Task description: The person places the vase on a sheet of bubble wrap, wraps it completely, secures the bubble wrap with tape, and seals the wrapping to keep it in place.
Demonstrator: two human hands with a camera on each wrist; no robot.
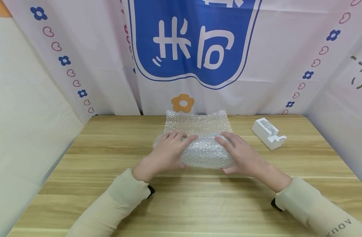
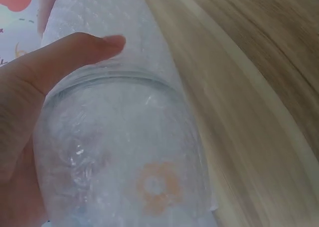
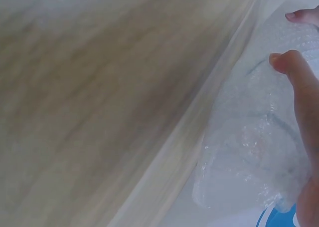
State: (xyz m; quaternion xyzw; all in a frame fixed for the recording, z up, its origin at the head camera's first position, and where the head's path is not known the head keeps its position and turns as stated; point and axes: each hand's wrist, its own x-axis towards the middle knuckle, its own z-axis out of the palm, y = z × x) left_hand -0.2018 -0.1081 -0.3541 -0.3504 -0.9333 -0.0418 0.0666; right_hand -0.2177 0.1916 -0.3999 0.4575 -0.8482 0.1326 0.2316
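Note:
A thick roll of bubble wrap [image 1: 209, 154] lies crosswise on the wooden table, around a clear, rounded, glass-like object [image 2: 114, 137] whose curved rim shows in the left wrist view. Its exact kind is blurred by the wrap. From the roll's far side a flat flap of bubble wrap [image 1: 198, 123] stretches toward the back edge. My left hand [image 1: 166, 153] grips the roll's left end, fingers curled over the top. At the right end my right hand [image 1: 243, 154] grips it likewise, its thumb [image 3: 291, 67] pressed along the plastic in the right wrist view.
A white tape dispenser [image 1: 268, 133] with a roll of clear tape stands at the back right of the table [image 1: 181, 204]. Behind the table hangs a printed curtain [image 1: 258, 95], and pale fabric walls [image 1: 24, 108] close in both sides.

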